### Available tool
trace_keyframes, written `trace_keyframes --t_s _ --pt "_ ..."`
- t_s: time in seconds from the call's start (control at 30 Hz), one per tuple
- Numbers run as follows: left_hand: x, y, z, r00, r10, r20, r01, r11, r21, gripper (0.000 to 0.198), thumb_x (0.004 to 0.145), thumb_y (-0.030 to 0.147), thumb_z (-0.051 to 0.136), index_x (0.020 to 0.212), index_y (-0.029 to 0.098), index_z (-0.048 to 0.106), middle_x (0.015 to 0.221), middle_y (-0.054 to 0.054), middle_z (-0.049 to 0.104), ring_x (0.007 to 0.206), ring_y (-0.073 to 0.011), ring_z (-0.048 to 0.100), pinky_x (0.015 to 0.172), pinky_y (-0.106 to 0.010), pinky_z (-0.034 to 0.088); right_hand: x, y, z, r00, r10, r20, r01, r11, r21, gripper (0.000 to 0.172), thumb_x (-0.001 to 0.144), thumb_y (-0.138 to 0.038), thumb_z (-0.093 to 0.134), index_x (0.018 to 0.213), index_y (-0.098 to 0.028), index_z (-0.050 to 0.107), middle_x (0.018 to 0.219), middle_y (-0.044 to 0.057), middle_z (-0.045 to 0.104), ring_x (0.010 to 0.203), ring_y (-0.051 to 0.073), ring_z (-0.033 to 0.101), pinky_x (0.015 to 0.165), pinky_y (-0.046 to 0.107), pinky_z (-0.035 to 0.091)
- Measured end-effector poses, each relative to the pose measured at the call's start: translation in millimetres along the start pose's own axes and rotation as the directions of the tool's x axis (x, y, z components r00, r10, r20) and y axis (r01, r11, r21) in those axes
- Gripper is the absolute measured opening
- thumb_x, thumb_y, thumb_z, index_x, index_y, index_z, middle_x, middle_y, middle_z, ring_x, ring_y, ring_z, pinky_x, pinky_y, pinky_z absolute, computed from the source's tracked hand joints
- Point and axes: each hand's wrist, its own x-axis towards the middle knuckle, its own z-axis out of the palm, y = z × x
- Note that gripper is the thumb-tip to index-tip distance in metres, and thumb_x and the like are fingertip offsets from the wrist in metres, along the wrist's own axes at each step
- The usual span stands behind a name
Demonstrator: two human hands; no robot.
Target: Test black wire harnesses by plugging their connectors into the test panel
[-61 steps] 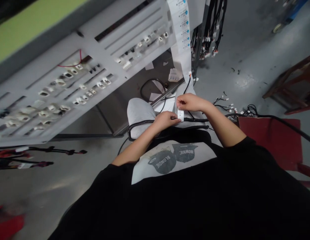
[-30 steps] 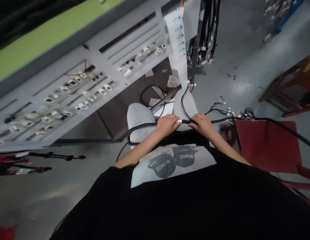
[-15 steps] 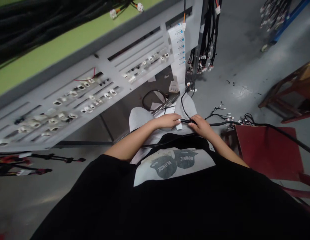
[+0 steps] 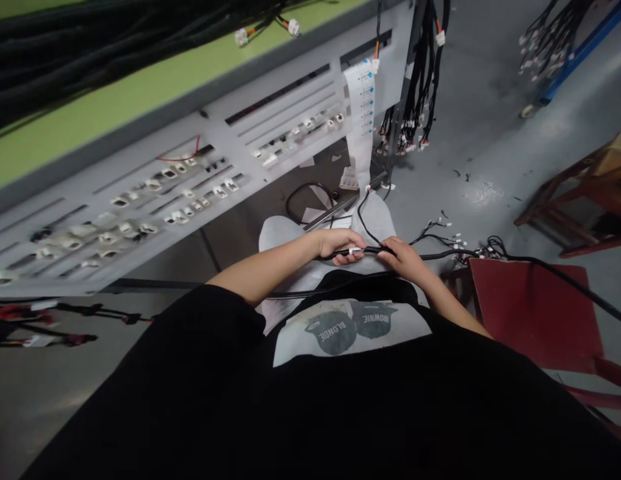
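Observation:
Across my lap runs a black wire harness (image 4: pixel 440 256), a long sleeved cable with thin branches. My left hand (image 4: pixel 343 245) is curled around it, palm partly turned up. A small white label (image 4: pixel 355 251) sits on the cable at those fingers. Close by on the right, my right hand (image 4: pixel 401 256) grips the same cable between thumb and fingers. From between the hands a thin black branch (image 4: pixel 363 217) rises to a small white connector near my knee. Further right, more branches (image 4: pixel 435 233) end in white connectors.
A grey panel (image 4: pixel 250 175) with white connector housings slants along the left under a green tabletop (image 4: pixel 140 73). From it hangs a strip of labels (image 4: pixel 363 120). A red stool (image 4: pixel 535 313) stands at right, the cable crossing it. Bundled harnesses (image 4: pixel 415 87) hang beyond the panel.
My left hand has rolled palm-up and curled around the cable. The white label, which hung down as a flap, now lies along the cable. The view has shifted slightly.

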Motion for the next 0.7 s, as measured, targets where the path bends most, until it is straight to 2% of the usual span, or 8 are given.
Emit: trace_keyframes --t_s 0.07,0.13,0.23,0.3,0.33,0.4,0.53,0.7 --pt "-1.7 -1.5 3.4 0.995 0.087 -0.054 -0.081 0.991 0.107 0.045 0.072 0.061 0.051 0.059 0.018 0.052 0.052 -0.002 0.042 0.041 -0.0098 0.026 0.039 -0.025 0.02 0.1 0.1 -0.3 1.0 -0.005 0.0 0.005 1.0 0.007 0.019 0.089 -0.033 0.047 0.094 -0.018 0.058 0.093 0.008 0.059 0.09 0.021 0.055 0.081 0.033 0.043" --pt "-4.6 -5.1 9.8 0.952 0.27 -0.141 -0.209 0.917 0.34 0.045 0.066 0.062 0.061 0.065 0.017 0.056 0.057 -0.002 0.048 0.047 -0.011 0.036 0.045 -0.024 0.028 0.7 -0.2 0.1 1.0 0.002 -0.006 -0.002 1.0 0.011 0.02 0.089 -0.033 0.046 0.094 -0.017 0.058 0.092 0.009 0.059 0.089 0.021 0.054 0.079 0.033 0.043" --pt "-5.6 -13.8 20.4 0.757 0.556 -0.343 -0.208 0.703 0.68 0.039 0.061 0.052 0.073 0.073 0.016 0.061 0.068 -0.002 0.058 0.065 -0.0142 0.05 0.058 -0.023 0.035 1.7 -0.9 1.2 1.0 0.016 -0.009 -0.016 1.0 0.01 0.019 0.089 -0.033 0.047 0.092 -0.018 0.058 0.089 0.008 0.059 0.086 0.02 0.053 0.078 0.032 0.043" --pt "-3.5 -19.8 25.0 0.638 0.628 -0.446 -0.151 0.67 0.727 0.036 0.068 0.05 0.068 0.071 0.015 0.062 0.068 -0.002 0.059 0.068 -0.0141 0.051 0.061 -0.022 0.035 1.7 -1.6 1.7 1.0 0.017 -0.01 -0.016 1.0 0.01 0.019 0.088 -0.033 0.048 0.09 -0.018 0.058 0.087 0.007 0.058 0.084 0.02 0.053 0.077 0.032 0.043" --pt "-2.4 -22.0 26.0 0.621 0.626 -0.472 -0.16 0.69 0.706 0.036 0.071 0.05 0.066 0.071 0.014 0.062 0.066 -0.001 0.058 0.066 -0.013 0.051 0.06 -0.022 0.035 1.4 -2.1 1.7 1.0 0.016 -0.014 -0.016 1.0 0.01 0.019 0.088 -0.034 0.048 0.09 -0.018 0.058 0.087 0.007 0.058 0.083 0.02 0.053 0.077 0.032 0.042" --pt "-1.3 -24.5 26.0 0.661 0.578 -0.479 -0.24 0.768 0.594 0.036 0.072 0.049 0.066 0.076 0.013 0.064 0.062 0.001 0.056 0.058 -0.0101 0.048 0.055 -0.021 0.034 0.7 -3.2 1.3 1.0 0.014 -0.024 -0.014 1.0 0.011 0.019 0.089 -0.034 0.048 0.091 -0.018 0.059 0.088 0.007 0.058 0.084 0.02 0.053 0.077 0.031 0.042" --pt "-4.3 -23.9 22.2 0.788 0.432 -0.439 -0.38 0.902 0.205 0.047 0.072 0.049 0.068 0.1 0.011 0.062 0.061 0.001 0.056 0.04 -0.0052 0.037 0.041 -0.02 0.024 -0.5 -5.8 -0.9 0.999 -0.006 -0.033 0.007 1.0 0.021 0.021 0.09 -0.035 0.046 0.087 -0.018 0.059 0.085 0.007 0.058 0.083 0.02 0.053 0.076 0.032 0.042" --pt "-5.8 -21.9 20.8 0.878 0.323 -0.354 -0.351 0.936 -0.018 0.047 0.08 0.037 0.06 0.118 0.01 0.055 0.064 -0.004 0.061 0.036 -0.0068 0.039 0.037 -0.021 0.023 -2.8 -8.0 -3.6 0.999 -0.029 -0.036 0.031 0.999 0.038 0.023 0.09 -0.036 0.046 0.087 -0.018 0.06 0.085 0.007 0.058 0.082 0.02 0.054 0.076 0.032 0.042"
